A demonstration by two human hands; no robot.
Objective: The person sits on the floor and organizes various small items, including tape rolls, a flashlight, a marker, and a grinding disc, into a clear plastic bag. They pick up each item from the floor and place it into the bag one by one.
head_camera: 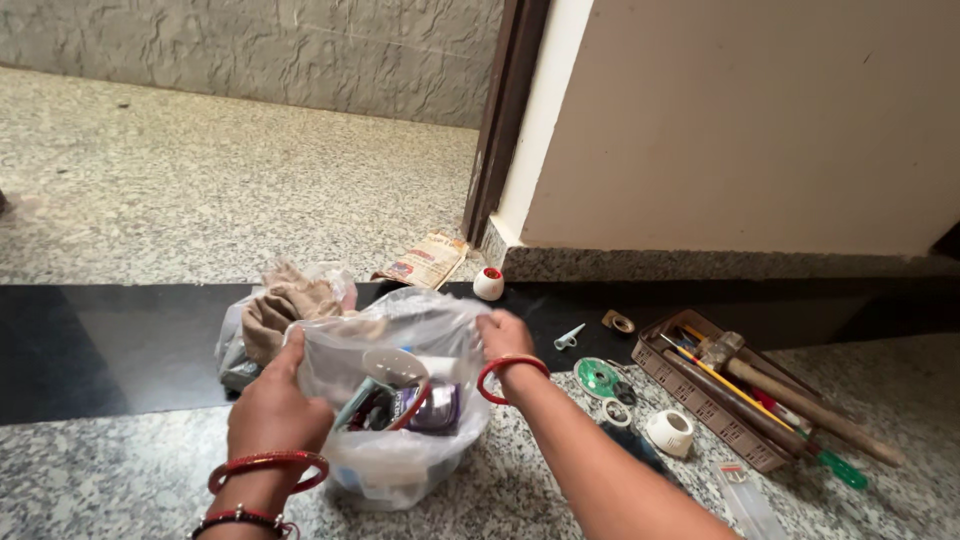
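Floor: speckled grey stone floor [150, 190] crossed by a black polished strip [110, 350]; everything listed lies on it.
Second bag: clear plastic bag [235, 355] at far left behind the hands, with a crumpled beige cloth [290, 300] on top of it.
Left hand: left hand [272, 405] with red bangles at the wrist; fingers closed on the left rim of the front bag, thumb raised along the plastic.
Front bag: clear plastic bag [400, 460] standing on the floor between the two hands, mouth held open; small packets and a white disc show inside, not clear enough to tell apart.
Right hand: right hand [503, 335] with one red bangle; fingers curled shut over the right rim of the front bag.
Paper: printed paper packet [425, 262] lying flat near the door frame [505, 120], behind the bags.
Small spool: white spool with a red top [489, 284], upright on the black strip.
Loose bits: small pale plastic piece [569, 337], green disc [597, 377], white round cap [670, 432], all just right of the right forearm.
Tray: brown slotted plastic tray [690, 400] at right, holding a wooden-handled hammer [790, 395] and a green-handled screwdriver [835, 468], whose handle ends reach past the tray's edge.
Wall: cream wall [750, 120] above a stone skirting.
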